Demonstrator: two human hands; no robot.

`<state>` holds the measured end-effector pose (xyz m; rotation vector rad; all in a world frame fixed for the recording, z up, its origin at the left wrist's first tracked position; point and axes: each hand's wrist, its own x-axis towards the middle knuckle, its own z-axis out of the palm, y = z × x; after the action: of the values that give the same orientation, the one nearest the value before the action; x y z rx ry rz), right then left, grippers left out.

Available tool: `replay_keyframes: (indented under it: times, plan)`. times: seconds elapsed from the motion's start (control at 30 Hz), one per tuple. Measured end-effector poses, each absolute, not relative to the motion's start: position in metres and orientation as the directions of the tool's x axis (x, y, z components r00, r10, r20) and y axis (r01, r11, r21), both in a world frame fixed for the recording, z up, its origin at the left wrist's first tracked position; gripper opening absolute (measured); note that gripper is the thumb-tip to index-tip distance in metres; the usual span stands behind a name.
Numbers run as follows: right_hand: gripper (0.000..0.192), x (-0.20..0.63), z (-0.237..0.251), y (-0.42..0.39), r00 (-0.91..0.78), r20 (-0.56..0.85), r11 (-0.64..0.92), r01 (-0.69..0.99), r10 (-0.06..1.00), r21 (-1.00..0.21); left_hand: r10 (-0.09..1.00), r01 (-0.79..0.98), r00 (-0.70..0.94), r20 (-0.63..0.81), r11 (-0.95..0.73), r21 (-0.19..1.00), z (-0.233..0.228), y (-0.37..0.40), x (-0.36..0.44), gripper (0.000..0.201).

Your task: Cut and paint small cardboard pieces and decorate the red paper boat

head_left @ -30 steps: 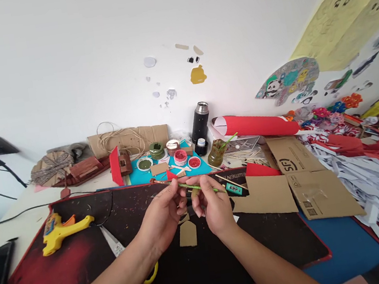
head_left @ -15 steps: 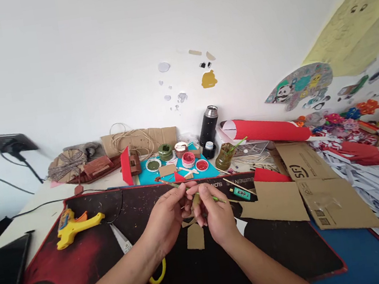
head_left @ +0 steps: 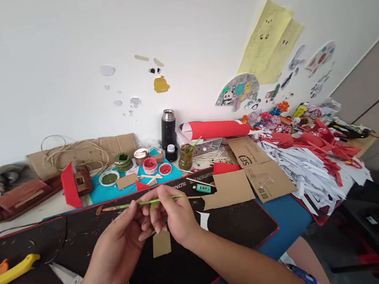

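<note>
A thin paintbrush (head_left: 114, 208) with a green handle lies level across both hands, its brown-stained bristles pointing left. My right hand (head_left: 179, 217) pinches the handle between thumb and fingers. Closer to the bristles, the thumb and fingertips of my left hand (head_left: 119, 242) close on the same brush. An olive-green patch shows between the right fingers; whether it is paint or a small piece I cannot tell. Below the hands, a small cardboard piece (head_left: 161, 245) rests on the black mat (head_left: 232, 237), partly covered by fingers. Scissors (head_left: 67, 278) are partly hidden by my left forearm.
Paint pots, including a green one (head_left: 123, 161) and a red one (head_left: 150, 166), stand on blue paper behind the hands. A murky jar (head_left: 185, 157) and a black flask (head_left: 168, 131) are nearby. Flat cardboard (head_left: 233, 186) and white paper strips (head_left: 296, 164) lie right, a yellow glue gun (head_left: 12, 277) left.
The view has swung right, so the table's things sit further left. The brush has turned from slanting to nearly level, still between both hands.
</note>
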<state>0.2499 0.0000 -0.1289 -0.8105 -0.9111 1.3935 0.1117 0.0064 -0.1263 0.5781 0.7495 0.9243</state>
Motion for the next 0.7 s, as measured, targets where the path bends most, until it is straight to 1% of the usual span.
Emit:
replay_keyframes:
  times: [0.07, 0.17, 0.23, 0.3, 0.37, 0.4, 0.43, 0.47, 0.5, 0.53, 0.7]
  plan:
    - [0.062, 0.255, -0.129, 0.001, 0.012, 0.019, 0.022, -0.424, 1.0, -0.905, 0.831, -0.442, 0.44, -0.34, 0.53, 0.724, -0.127, -0.003, 0.109, 0.046]
    - [0.062, 0.269, -0.13, 0.004, 0.125, -0.016, 0.035, -0.395, 0.992, -0.918, 0.76, -0.329, 0.528, -0.379, 0.595, 0.734, -0.128, -0.015, 0.1, 0.053]
    - [0.061, 0.279, -0.13, 0.006, 0.206, -0.027, 0.057, -0.39, 0.978, -0.919, 0.767, -0.291, 0.515, -0.383, 0.577, 0.763, -0.128, -0.014, 0.09, 0.057]
    - [0.061, 0.288, -0.131, 0.007, 0.275, -0.036, 0.079, -0.395, 0.961, -0.915, 0.847, -0.301, 0.403, -0.347, 0.481, 0.824, -0.128, -0.001, 0.077, 0.06]
    - [0.059, 0.293, -0.132, 0.007, 0.323, -0.022, 0.108, -0.379, 0.946, -0.919, 0.946, -0.288, 0.201, -0.253, 0.304, 0.908, -0.129, 0.021, 0.06, 0.06]
    - [0.058, 0.295, -0.132, 0.006, 0.333, -0.012, 0.118, -0.368, 0.943, -0.922, 0.979, -0.231, 0.098, -0.179, 0.198, 0.953, -0.13, 0.034, 0.049, 0.059]
    - [0.057, 0.296, -0.133, 0.005, 0.328, -0.009, 0.116, -0.359, 0.944, -0.926, 0.995, -0.133, 0.009, -0.103, 0.104, 0.986, -0.131, 0.046, 0.038, 0.058]
    - [0.056, 0.297, -0.134, 0.004, 0.317, -0.008, 0.109, -0.351, 0.948, -0.93, 0.999, -0.015, -0.036, -0.034, 0.033, 0.999, -0.133, 0.058, 0.027, 0.056]
    - [0.056, 0.297, -0.135, 0.003, 0.303, -0.01, 0.1, -0.345, 0.953, -0.933, 0.999, 0.097, -0.044, 0.021, -0.017, 0.995, -0.134, 0.068, 0.017, 0.054]
    - [0.056, 0.298, -0.135, 0.002, 0.291, -0.015, 0.089, -0.34, 0.956, -0.936, 0.996, 0.171, -0.062, 0.066, -0.054, 0.984, -0.135, 0.076, 0.007, 0.051]
    - [0.057, 0.298, -0.135, 0.008, 0.282, -0.05, 0.046, -0.326, 0.958, -0.944, 0.978, 0.384, -0.105, 0.178, -0.125, 0.915, -0.137, 0.096, -0.018, 0.049]
